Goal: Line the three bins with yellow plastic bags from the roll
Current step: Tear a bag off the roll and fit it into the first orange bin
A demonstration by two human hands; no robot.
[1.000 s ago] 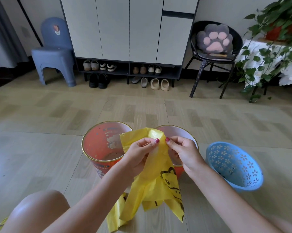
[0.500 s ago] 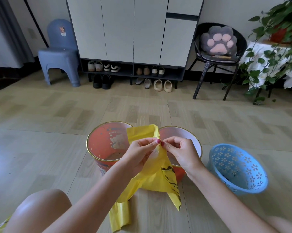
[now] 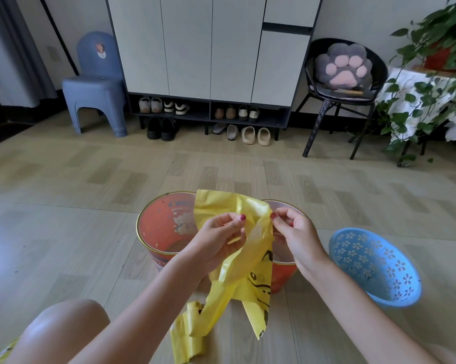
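A yellow plastic bag (image 3: 245, 261) with a black cartoon print hangs between my hands above the floor. My left hand (image 3: 216, 240) pinches one side of its top edge and my right hand (image 3: 297, 235) pinches the other, a small gap showing between the layers. More yellow bag material (image 3: 187, 334) trails on the floor below. Behind stand two orange bins with gold rims: one on the left (image 3: 161, 227), one in the middle (image 3: 284, 271), partly hidden by the bag. A blue perforated bin (image 3: 376, 266) sits tilted at the right.
My bare knee (image 3: 61, 329) is at the lower left. Farther back are a shoe cabinet (image 3: 211, 48) with several shoes, a blue stool (image 3: 95, 93), a black chair (image 3: 345, 88) with a paw cushion, and a plant (image 3: 431, 61) at the right.
My hands have drawn apart at the bag's top edge, spreading the plastic wider. The bag's upper flap has risen and opened out over the bins.
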